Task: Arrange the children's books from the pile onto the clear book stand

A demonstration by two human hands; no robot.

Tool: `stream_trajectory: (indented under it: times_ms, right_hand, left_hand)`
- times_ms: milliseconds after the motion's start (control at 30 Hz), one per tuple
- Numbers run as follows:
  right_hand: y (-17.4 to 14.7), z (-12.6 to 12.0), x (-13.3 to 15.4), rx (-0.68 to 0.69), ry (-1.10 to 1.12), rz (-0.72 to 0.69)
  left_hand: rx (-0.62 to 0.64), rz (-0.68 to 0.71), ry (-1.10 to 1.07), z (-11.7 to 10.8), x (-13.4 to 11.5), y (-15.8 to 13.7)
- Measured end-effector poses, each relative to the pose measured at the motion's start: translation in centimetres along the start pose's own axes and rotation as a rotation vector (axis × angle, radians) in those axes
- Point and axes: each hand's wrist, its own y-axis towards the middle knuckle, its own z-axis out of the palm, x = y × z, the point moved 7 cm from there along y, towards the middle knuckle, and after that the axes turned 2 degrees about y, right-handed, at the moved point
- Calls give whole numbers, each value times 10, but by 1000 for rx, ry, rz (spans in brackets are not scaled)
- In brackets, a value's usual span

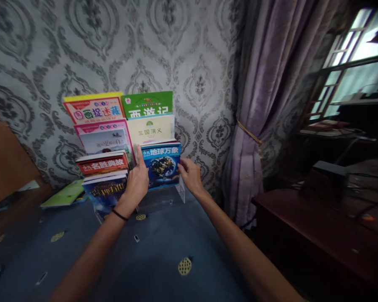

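Note:
A blue book with the Earth on its cover (162, 165) stands upright in the right column of a clear tiered rack (182, 193). My left hand (139, 182) grips its left edge, the index finger pointing up along it. On the opposite edge, my right hand (190, 175) closes with thumb and fingers. Behind this book rise a cream book (151, 129) and a green book (148, 102). The left column holds a dark blue book (105, 191), a red-covered book (102, 165), a pink-edged book (102, 136) and a red and yellow book (94, 110).
A green book (64, 193) lies flat left of the rack, near a brown cardboard piece (11, 163). The blue pineapple-print cloth (157, 247) covers the table. Patterned wall stands behind; a tied purple curtain (255, 105) and a dark red desk (296, 218) are at right.

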Motion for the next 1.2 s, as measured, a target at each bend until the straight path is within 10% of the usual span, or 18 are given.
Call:
stream_trajectory:
  times_ms: [1200]
  right_hand:
    - [-5, 0, 4, -30, -241, 18]
  left_hand:
    - [-13, -79, 90, 1, -5, -1]
